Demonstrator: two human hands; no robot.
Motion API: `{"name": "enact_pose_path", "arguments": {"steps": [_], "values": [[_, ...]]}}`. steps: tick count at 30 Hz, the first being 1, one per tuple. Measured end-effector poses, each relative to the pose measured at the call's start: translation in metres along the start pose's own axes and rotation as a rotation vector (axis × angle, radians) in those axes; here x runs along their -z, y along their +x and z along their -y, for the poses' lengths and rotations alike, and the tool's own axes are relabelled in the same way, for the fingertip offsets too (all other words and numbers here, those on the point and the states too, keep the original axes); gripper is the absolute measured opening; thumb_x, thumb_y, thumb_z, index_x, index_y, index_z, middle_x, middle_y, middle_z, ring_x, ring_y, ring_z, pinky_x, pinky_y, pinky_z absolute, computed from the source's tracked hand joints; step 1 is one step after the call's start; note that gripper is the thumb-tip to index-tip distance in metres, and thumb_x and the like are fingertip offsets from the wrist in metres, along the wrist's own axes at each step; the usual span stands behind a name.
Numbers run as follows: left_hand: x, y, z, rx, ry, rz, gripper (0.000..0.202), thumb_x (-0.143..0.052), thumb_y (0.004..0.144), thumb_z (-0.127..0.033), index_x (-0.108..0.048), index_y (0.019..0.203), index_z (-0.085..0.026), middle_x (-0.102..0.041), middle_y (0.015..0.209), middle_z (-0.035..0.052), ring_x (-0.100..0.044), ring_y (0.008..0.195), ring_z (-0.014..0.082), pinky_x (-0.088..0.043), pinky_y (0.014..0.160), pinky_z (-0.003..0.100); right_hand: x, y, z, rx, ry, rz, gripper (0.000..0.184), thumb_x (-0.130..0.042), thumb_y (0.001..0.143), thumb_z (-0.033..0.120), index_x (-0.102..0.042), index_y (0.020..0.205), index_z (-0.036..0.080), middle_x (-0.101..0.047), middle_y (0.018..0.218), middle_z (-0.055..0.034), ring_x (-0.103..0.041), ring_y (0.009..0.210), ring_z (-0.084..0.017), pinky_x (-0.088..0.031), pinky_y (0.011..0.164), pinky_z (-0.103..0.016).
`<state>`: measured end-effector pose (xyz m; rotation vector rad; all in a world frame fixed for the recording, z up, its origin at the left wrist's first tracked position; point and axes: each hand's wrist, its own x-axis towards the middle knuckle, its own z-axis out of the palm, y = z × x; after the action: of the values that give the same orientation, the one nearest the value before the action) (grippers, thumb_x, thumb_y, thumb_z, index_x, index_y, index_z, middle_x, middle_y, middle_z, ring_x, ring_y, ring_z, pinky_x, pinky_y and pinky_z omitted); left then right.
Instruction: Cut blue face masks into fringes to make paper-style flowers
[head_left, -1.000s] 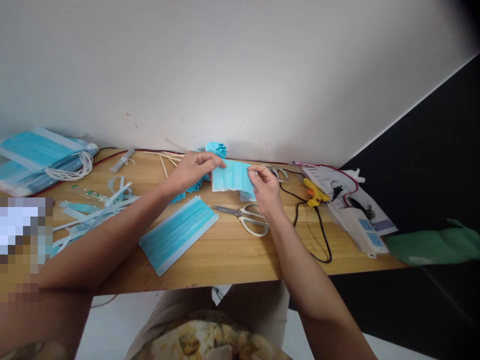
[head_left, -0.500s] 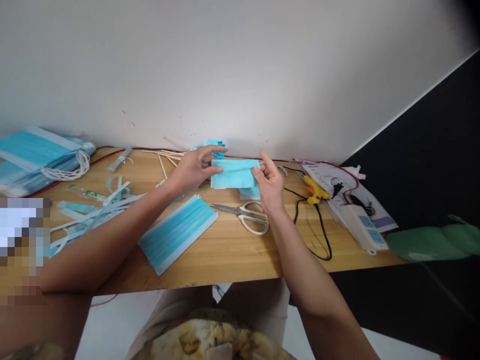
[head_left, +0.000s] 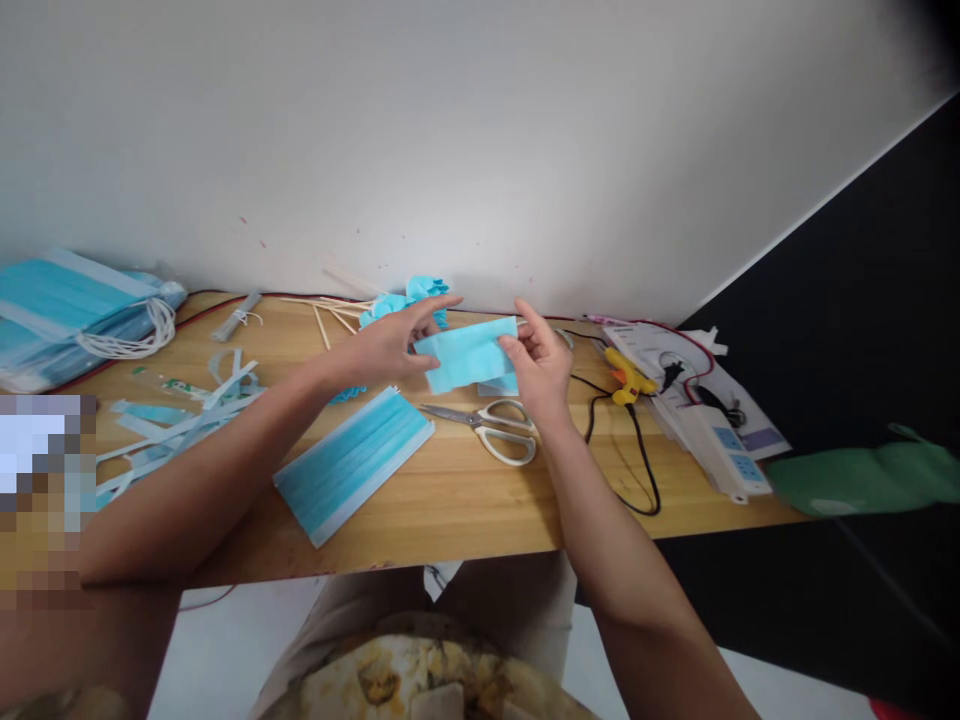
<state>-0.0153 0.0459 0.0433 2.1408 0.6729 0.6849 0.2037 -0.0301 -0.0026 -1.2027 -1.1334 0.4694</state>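
A small rectangle of light blue non-woven fabric (head_left: 472, 355) is held up above the table, tilted with its right end higher. My right hand (head_left: 541, 365) pinches its right end between thumb and fingers, index finger raised. At the left end, the thumb of my left hand (head_left: 401, 345) lies over the fabric edge, its index finger stretched out above; the other fingers are partly hidden. Below my hands lie scissors (head_left: 487, 425) with white handles and a blue pleated face mask (head_left: 356, 465). Another blue piece (head_left: 499, 384) sits behind the held one.
Blue fabric flowers (head_left: 424, 290) and thin wooden sticks (head_left: 322, 305) lie by the wall. Cut strips (head_left: 180, 425) and a packet of masks (head_left: 75, 310) are at left. A yellow glue gun (head_left: 626, 377), its black cable, a power strip (head_left: 731, 455) and a green bottle (head_left: 855, 480) are at right.
The blue fabric rectangle has gone from level to tilted, its left end lower. My left hand has shifted slightly left and down; the blue flowers behind it show more.
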Motion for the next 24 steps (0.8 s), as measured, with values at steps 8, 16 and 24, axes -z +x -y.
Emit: {"name": "enact_pose_path", "arguments": {"steps": [8, 16, 24], "values": [[-0.015, -0.002, -0.013, -0.012, 0.022, 0.002, 0.054, -0.073, 0.077, -0.042, -0.066, 0.125, -0.018, -0.072, 0.115, 0.0088, -0.066, 0.104, 0.0256, -0.049, 0.088, 0.032, -0.004, -0.014, 0.01, 0.111, -0.152, 0.12, 0.047, -0.076, 0.08, 0.04, -0.07, 0.127, 0.036, -0.066, 0.082, 0.0008, -0.06, 0.078, -0.018, -0.052, 0.08, -0.036], [-0.025, 0.001, -0.008, 0.152, -0.204, -0.145, 0.028, -0.063, 0.078, -0.043, -0.062, 0.071, -0.016, -0.053, 0.06, -0.0031, -0.048, 0.056, 0.0111, -0.041, 0.054, 0.024, -0.006, -0.005, -0.003, -0.066, 0.129, 0.239, 0.058, -0.051, 0.09, 0.067, -0.067, 0.127, 0.025, -0.072, 0.095, -0.0048, -0.067, 0.082, -0.019, -0.055, 0.072, -0.033], [-0.024, 0.001, -0.009, 0.131, -0.265, -0.11, 0.024, -0.067, 0.076, -0.039, -0.067, 0.077, -0.015, -0.063, 0.07, -0.0004, -0.054, 0.063, 0.012, -0.044, 0.059, 0.025, -0.005, -0.008, 0.01, -0.02, -0.083, 0.194, 0.05, -0.067, 0.082, 0.062, -0.056, 0.056, 0.02, -0.051, 0.05, 0.0034, -0.047, 0.049, -0.01, -0.037, 0.049, -0.024]]}}
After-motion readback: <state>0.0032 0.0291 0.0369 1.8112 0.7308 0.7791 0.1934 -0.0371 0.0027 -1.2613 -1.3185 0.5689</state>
